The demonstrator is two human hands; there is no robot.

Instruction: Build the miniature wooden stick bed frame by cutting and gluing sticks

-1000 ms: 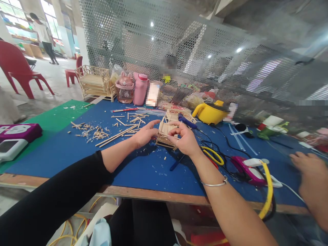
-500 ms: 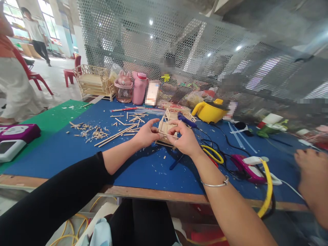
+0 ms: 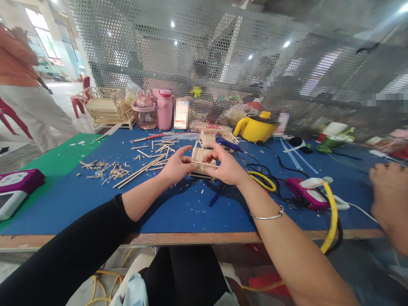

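A small wooden stick model [image 3: 200,155], with a slatted surface, stands on the blue table mat between my hands. My left hand [image 3: 178,166] closes thumb and fingers on its left front corner. On the opposite side, my right hand [image 3: 225,165] pinches the front of the same model, its fingers curled over the slats. Both sets of fingertips partly hide the front edge. Just behind stands another stick structure [image 3: 208,137], and a dark blue glue gun [image 3: 228,143] lies against it.
Loose sticks [image 3: 149,163] and a pile of offcuts [image 3: 111,169] lie to the left. A yellow pot [image 3: 256,128], black cables and a purple power strip [image 3: 307,194] sit at the right. Pink bottles [image 3: 165,111] stand at the back. Another person's hand [image 3: 389,187] rests far right.
The camera view has shifted slightly. Both hands stay at the stick model, with my right fingers reaching a little further over the slats. The person at far left has moved.
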